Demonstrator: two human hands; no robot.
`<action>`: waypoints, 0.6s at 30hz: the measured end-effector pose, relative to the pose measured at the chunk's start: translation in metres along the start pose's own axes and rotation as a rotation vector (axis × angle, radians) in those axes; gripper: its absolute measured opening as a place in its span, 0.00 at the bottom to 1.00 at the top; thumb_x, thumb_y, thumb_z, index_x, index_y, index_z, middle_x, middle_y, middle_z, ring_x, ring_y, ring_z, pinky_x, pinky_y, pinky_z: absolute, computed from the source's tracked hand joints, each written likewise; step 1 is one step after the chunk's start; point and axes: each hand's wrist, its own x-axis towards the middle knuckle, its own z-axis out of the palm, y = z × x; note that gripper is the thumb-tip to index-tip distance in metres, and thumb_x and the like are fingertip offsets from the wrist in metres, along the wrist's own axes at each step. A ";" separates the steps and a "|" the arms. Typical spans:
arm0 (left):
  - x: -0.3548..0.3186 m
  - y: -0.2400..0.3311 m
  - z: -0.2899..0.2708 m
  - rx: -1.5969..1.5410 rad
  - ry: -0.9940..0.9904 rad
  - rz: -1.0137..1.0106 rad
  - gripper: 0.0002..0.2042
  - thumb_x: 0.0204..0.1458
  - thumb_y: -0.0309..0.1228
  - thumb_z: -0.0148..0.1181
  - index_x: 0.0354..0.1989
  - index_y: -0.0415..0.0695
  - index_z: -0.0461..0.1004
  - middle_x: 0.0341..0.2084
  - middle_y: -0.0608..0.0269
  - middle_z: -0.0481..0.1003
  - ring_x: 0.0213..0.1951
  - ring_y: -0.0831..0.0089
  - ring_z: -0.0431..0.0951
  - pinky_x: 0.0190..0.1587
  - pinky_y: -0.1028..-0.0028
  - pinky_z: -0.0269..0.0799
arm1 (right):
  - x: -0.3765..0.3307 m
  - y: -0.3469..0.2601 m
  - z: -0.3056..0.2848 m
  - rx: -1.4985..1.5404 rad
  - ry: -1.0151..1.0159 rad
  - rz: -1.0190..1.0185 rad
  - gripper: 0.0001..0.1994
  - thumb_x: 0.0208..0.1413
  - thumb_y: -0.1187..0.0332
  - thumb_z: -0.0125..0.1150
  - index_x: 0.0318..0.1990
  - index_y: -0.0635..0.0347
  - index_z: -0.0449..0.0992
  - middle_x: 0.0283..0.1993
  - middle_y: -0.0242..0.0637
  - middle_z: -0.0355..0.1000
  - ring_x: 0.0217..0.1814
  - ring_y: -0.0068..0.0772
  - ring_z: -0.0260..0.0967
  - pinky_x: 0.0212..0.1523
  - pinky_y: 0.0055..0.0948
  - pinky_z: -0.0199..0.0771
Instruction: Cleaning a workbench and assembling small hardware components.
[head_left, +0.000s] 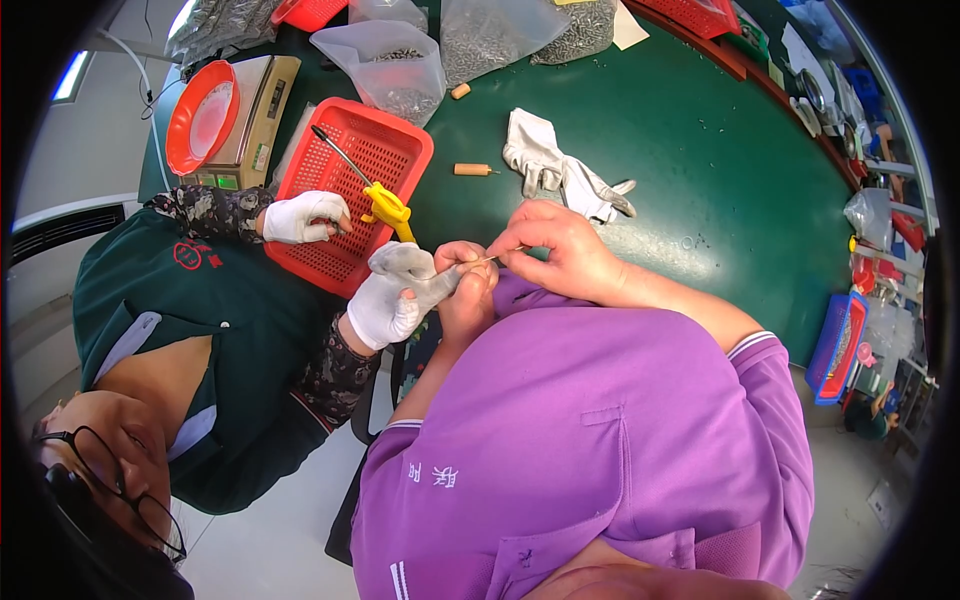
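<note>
My left hand (470, 297) is closed on the finger of a co-worker's white-gloved hand (390, 295), stretched toward me from the left. Close against that fingertip, my right hand (565, 250) pinches a thin, pale, needle-like thing (487, 260). Its exact kind is too small to make out. The co-worker's other gloved hand (305, 217) rests over the rim of a red perforated basket (340, 150). A yellow air blow gun (387, 208) with a long thin nozzle leans across that basket. Beyond my hands, a pair of white and grey work gloves (562, 168) lies on the green table (690, 180).
A small wooden-handled awl (471, 169) and a short wooden piece (460, 91) lie on the table. Bags of small metal parts (495, 40) and a translucent scoop-shaped container (390, 60) stand at the back. A scale (250, 120) with a red dish (203, 115) is far left.
</note>
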 end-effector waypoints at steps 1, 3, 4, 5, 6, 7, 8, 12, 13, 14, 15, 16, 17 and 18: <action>0.000 -0.001 -0.002 0.000 0.001 0.001 0.10 0.45 0.16 0.46 0.36 0.42 0.60 0.27 0.62 0.64 0.24 0.79 0.61 0.25 0.79 0.59 | 0.000 -0.001 0.000 -0.003 -0.004 0.005 0.06 0.44 0.71 0.59 0.32 0.52 0.78 0.30 0.32 0.68 0.36 0.34 0.67 0.34 0.31 0.69; 0.000 -0.002 -0.002 0.000 0.002 -0.001 0.10 0.45 0.16 0.46 0.36 0.42 0.60 0.27 0.62 0.64 0.24 0.79 0.61 0.25 0.79 0.59 | 0.000 -0.001 0.000 -0.008 -0.006 0.012 0.06 0.44 0.71 0.59 0.31 0.52 0.78 0.30 0.32 0.68 0.36 0.34 0.67 0.34 0.31 0.69; 0.000 -0.002 -0.002 -0.001 0.002 -0.001 0.10 0.45 0.16 0.46 0.36 0.42 0.60 0.27 0.62 0.64 0.24 0.79 0.61 0.25 0.79 0.59 | 0.001 0.000 0.000 -0.014 0.008 0.011 0.06 0.44 0.71 0.59 0.32 0.52 0.78 0.30 0.32 0.68 0.36 0.34 0.67 0.34 0.31 0.69; 0.001 -0.002 -0.001 -0.006 -0.004 0.004 0.10 0.45 0.16 0.46 0.36 0.42 0.60 0.27 0.62 0.64 0.24 0.79 0.61 0.25 0.79 0.59 | 0.001 0.001 0.000 -0.018 0.020 0.009 0.06 0.44 0.71 0.59 0.32 0.52 0.78 0.30 0.32 0.68 0.36 0.34 0.67 0.34 0.31 0.69; 0.001 -0.002 -0.001 -0.011 -0.010 0.010 0.10 0.46 0.16 0.46 0.36 0.42 0.60 0.27 0.63 0.64 0.24 0.79 0.61 0.25 0.79 0.59 | 0.001 0.001 0.000 -0.018 0.020 0.009 0.06 0.44 0.71 0.59 0.32 0.52 0.78 0.30 0.32 0.68 0.36 0.34 0.67 0.34 0.31 0.69; 0.001 -0.001 0.000 -0.011 -0.011 0.010 0.10 0.46 0.16 0.46 0.36 0.42 0.60 0.27 0.63 0.64 0.24 0.79 0.61 0.25 0.79 0.59 | 0.001 0.001 -0.001 -0.016 0.015 0.010 0.06 0.44 0.71 0.59 0.32 0.52 0.78 0.30 0.32 0.68 0.36 0.34 0.67 0.35 0.31 0.69; 0.001 -0.001 0.000 -0.007 -0.007 0.007 0.10 0.46 0.17 0.46 0.36 0.42 0.60 0.28 0.63 0.64 0.24 0.80 0.61 0.25 0.79 0.59 | 0.001 0.001 -0.001 -0.015 0.010 0.011 0.06 0.44 0.71 0.59 0.32 0.51 0.78 0.30 0.32 0.68 0.36 0.34 0.67 0.35 0.31 0.69; 0.000 -0.001 0.000 -0.008 0.012 0.007 0.10 0.46 0.17 0.47 0.36 0.42 0.60 0.28 0.63 0.64 0.24 0.80 0.61 0.26 0.79 0.59 | 0.001 0.000 -0.001 0.009 -0.004 0.010 0.06 0.44 0.71 0.60 0.32 0.52 0.78 0.31 0.32 0.69 0.37 0.35 0.67 0.35 0.31 0.69; 0.000 -0.001 0.000 -0.008 0.012 0.008 0.10 0.46 0.17 0.47 0.36 0.42 0.60 0.28 0.63 0.64 0.24 0.80 0.61 0.26 0.79 0.59 | 0.001 0.001 -0.001 0.002 -0.008 0.007 0.06 0.44 0.71 0.60 0.32 0.52 0.78 0.31 0.32 0.69 0.37 0.35 0.67 0.35 0.31 0.69; 0.001 -0.001 -0.001 -0.009 0.000 0.008 0.10 0.46 0.17 0.47 0.36 0.42 0.60 0.28 0.63 0.64 0.24 0.80 0.61 0.26 0.79 0.59 | 0.001 0.001 -0.002 -0.005 -0.012 0.005 0.06 0.44 0.71 0.60 0.32 0.52 0.78 0.31 0.32 0.69 0.37 0.35 0.67 0.35 0.31 0.69; 0.001 -0.001 -0.001 -0.009 -0.012 0.008 0.10 0.46 0.17 0.47 0.36 0.43 0.60 0.28 0.63 0.64 0.24 0.80 0.61 0.26 0.79 0.59 | 0.001 0.001 -0.001 -0.005 -0.012 0.005 0.06 0.44 0.71 0.60 0.32 0.52 0.78 0.31 0.32 0.69 0.37 0.35 0.67 0.35 0.31 0.69; 0.001 -0.001 0.000 -0.009 -0.012 0.007 0.10 0.46 0.17 0.47 0.36 0.43 0.60 0.28 0.63 0.64 0.24 0.80 0.61 0.26 0.79 0.59 | 0.001 0.001 -0.001 -0.006 -0.004 0.016 0.06 0.44 0.72 0.59 0.32 0.52 0.78 0.31 0.32 0.69 0.37 0.34 0.67 0.35 0.31 0.69; 0.001 0.000 0.000 -0.015 -0.006 0.002 0.10 0.46 0.17 0.47 0.36 0.43 0.60 0.28 0.63 0.64 0.24 0.80 0.61 0.26 0.79 0.59 | 0.001 0.001 -0.001 -0.006 0.003 0.027 0.06 0.44 0.72 0.59 0.32 0.52 0.78 0.30 0.32 0.68 0.37 0.34 0.67 0.35 0.30 0.69; 0.001 0.000 0.001 -0.021 0.000 -0.004 0.10 0.46 0.17 0.47 0.36 0.43 0.60 0.28 0.63 0.65 0.24 0.80 0.61 0.26 0.79 0.59 | 0.001 0.001 -0.001 -0.006 0.003 0.027 0.06 0.44 0.72 0.59 0.32 0.52 0.78 0.30 0.32 0.68 0.37 0.34 0.67 0.35 0.30 0.69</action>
